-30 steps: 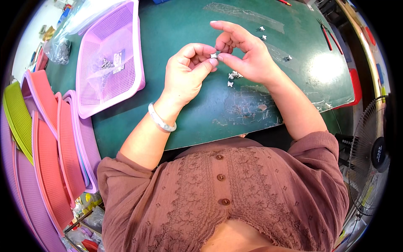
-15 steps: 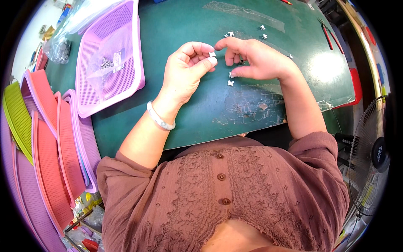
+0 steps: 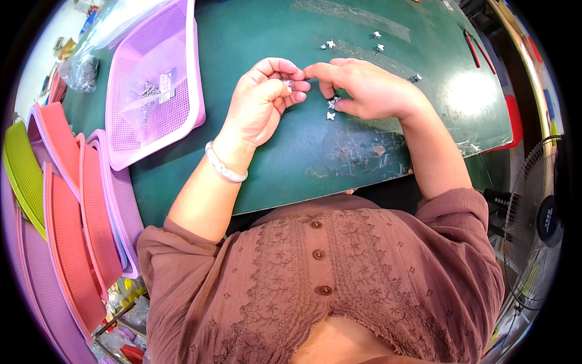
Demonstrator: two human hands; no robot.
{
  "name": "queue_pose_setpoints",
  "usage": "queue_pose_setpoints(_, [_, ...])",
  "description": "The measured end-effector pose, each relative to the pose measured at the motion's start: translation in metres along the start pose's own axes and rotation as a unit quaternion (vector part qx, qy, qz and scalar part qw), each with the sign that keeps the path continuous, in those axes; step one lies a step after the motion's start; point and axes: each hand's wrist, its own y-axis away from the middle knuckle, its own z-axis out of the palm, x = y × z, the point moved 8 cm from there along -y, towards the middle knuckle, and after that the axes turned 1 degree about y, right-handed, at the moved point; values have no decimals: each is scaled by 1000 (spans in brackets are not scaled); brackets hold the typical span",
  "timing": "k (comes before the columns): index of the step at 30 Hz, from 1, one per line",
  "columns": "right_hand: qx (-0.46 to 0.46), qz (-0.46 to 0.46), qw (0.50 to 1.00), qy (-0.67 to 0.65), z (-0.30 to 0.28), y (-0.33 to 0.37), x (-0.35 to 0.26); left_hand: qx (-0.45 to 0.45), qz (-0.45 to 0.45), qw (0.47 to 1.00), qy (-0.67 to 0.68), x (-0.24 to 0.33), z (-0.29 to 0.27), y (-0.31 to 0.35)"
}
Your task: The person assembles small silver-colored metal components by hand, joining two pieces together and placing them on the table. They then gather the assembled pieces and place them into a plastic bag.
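Note:
My left hand [image 3: 257, 100], with a pale bangle at the wrist, is closed on a small white star-shaped piece [image 3: 288, 87] between thumb and curled fingers. The piece is partly hidden. My right hand [image 3: 373, 91] hovers over the green table, fingers apart, its index fingertip at the left fingertips. Beside the right thumb lies a small cluster of silvery-white pieces [image 3: 333, 102], partly covered by the hand. A single white star-shaped piece [image 3: 330, 115] rests just nearer to me.
Several similar pieces [image 3: 377, 35] lie farther off on the green table [image 3: 254, 176]. A purple basket [image 3: 201, 91] at left holds a clear bag of small grey parts. Stacked baskets [image 3: 63, 236] stand lower left. Red-handled pliers [image 3: 471, 50] lie far right; a fan [image 3: 527, 224] stands right.
My left hand has drawn slightly left, and the white piece has sunk from the fingertips deeper between thumb and fingers. The right index finger has straightened toward the left hand.

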Motion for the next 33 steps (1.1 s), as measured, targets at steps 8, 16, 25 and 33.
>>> queue_pose_setpoints(8, [16,-5,1000,-9,1,-4,-1,30,-33,997,-70,-6,-10,-2])
queue_pose_setpoints(16, [181,-61,980,-58,-28,-3,-13,11,-92,984,-155,-16,3,6])
queue_pose_setpoints(25, [220,-62,965,-125,-31,-2,-14,-7,-69,989,-134,-15,5,5])
queue_pose_setpoints(33, [208,-67,961,-167,-30,-1,-11,-23,-66,987,-143,-12,7,5])
